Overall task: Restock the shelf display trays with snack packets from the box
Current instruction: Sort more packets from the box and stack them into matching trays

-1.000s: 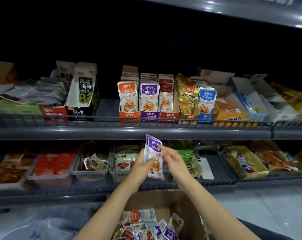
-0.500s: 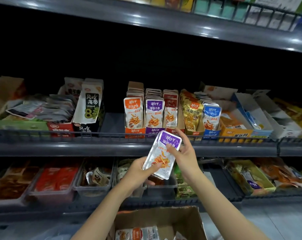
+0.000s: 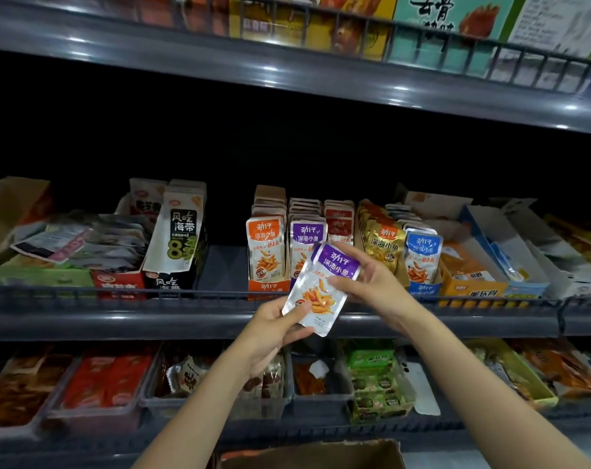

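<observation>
Fingers point(image 3: 346, 282) of the right hand point(image 3: 371, 282) curl over the upper right edge of a snack packet point(image 3: 324, 292), thumb at its top. The left hand point(image 3: 270, 330) pinches its lower left corner between thumb and forefingers. Both hands hold it tilted in the air, just in front of the shelf rail point(image 3: 185, 292).

The packet is flat, glossy foil with rounded corners. It has a silvery-white body, a purple band across the top and a print of orange strips. A second edge peeks out at its top left corner, so whether it is one packet or two is hard to tell.

Right behind the packet stand cardboard trays point(image 3: 265, 286) with packets filed upright: orange ones point(image 3: 265, 247), purple ones point(image 3: 305, 231) partly hidden by the packet, red ones point(image 3: 338, 220), gold ones point(image 3: 383, 245) and blue ones point(image 3: 422, 255). Left of the packet, tall white seaweed packs point(image 3: 182, 238) lean in a black carton. Farther left, loose silvery sachets point(image 3: 84, 238) are heaped in a green tray. Right of the packet, past the blue ones, opened blue-and-white cartons point(image 3: 497, 252) sit askew.

Below the packet, clear plastic bins point(image 3: 317, 397) hold red and brown snacks, too blurred to name. Lower still, a cardboard box point(image 3: 314, 455) is cut off by the frame, its contents out of sight. Above the packet, printed boxes point(image 3: 456, 25) on the top shelf are also cut off.
</observation>
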`<state>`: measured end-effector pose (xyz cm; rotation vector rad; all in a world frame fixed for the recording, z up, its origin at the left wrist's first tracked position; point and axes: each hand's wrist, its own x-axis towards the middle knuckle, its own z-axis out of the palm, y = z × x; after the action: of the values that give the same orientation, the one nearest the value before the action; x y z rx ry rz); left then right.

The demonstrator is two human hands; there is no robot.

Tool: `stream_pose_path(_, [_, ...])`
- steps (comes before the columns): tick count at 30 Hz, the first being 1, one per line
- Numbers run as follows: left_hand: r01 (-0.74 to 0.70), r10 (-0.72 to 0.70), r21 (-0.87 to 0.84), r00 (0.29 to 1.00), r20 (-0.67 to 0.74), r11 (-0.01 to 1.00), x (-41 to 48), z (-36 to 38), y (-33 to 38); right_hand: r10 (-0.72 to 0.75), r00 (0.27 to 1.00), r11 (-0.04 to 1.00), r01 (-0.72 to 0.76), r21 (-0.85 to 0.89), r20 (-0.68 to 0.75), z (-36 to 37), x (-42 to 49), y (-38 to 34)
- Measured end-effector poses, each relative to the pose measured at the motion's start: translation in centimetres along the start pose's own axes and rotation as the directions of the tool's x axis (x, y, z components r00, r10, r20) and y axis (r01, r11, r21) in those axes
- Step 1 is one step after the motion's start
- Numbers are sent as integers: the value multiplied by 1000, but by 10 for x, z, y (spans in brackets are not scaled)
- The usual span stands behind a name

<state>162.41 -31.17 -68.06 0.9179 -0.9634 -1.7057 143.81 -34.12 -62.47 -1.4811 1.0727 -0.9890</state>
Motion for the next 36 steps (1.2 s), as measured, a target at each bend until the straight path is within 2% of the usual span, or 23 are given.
stream_pose_path(3, [-88, 91, 149, 996, -16, 985, 11, 0, 14, -1, 997, 987, 13, -158, 80, -9, 13, -10])
stream_pose_path(7, [-231, 250, 356, 968, -10, 906, 28, 5, 37, -78, 997, 981, 76, -178, -5, -14, 36, -16])
stream_pose_path(9, [-325, 385, 485, 923, -25, 811, 38, 2, 45, -131, 989, 975, 116, -191, -69, -18, 48, -22])
stream_pose_path(11, [-360, 487, 626, 872, -37, 692, 48, -5, 48, -162, 981, 961, 132, -242, -107, -22, 61, -26])
stream_pose_path(13, [-340, 520, 734, 854, -21, 588, 55, -11, 47, -184, 978, 933, 141, -331, -100, -25, 73, -25])
stream_pose_path(16, [-295, 495, 831, 868, 26, 472, 63, -16, 41, -217, 974, 869, 162, -467, -66, -24, 89, -20])
stream_pose_path(19, [-265, 424, 816, 905, 26, 514, 68, -18, 34, -216, 976, 827, 173, -534, -18, -19, 98, -15])
stream_pose_path(22, [-239, 409, 835, 912, 18, 495, 71, -21, 29, -216, 976, 766, 182, -617, 19, -17, 103, -7])
stream_pose_path(27, [-225, 418, 863, 908, 18, 452, 75, -23, 28, -255, 960, 498, 232, -836, 114, -14, 107, 2])
stream_pose_path(30, [-214, 418, 868, 908, 7, 449, 77, -24, 27, -258, 960, 385, 209, -899, 113, -15, 109, 10])
stream_pose_path(36, [-206, 434, 882, 901, 1, 424, 77, -22, 26, -237, 959, 373, 240, -896, 158, -16, 110, 18])
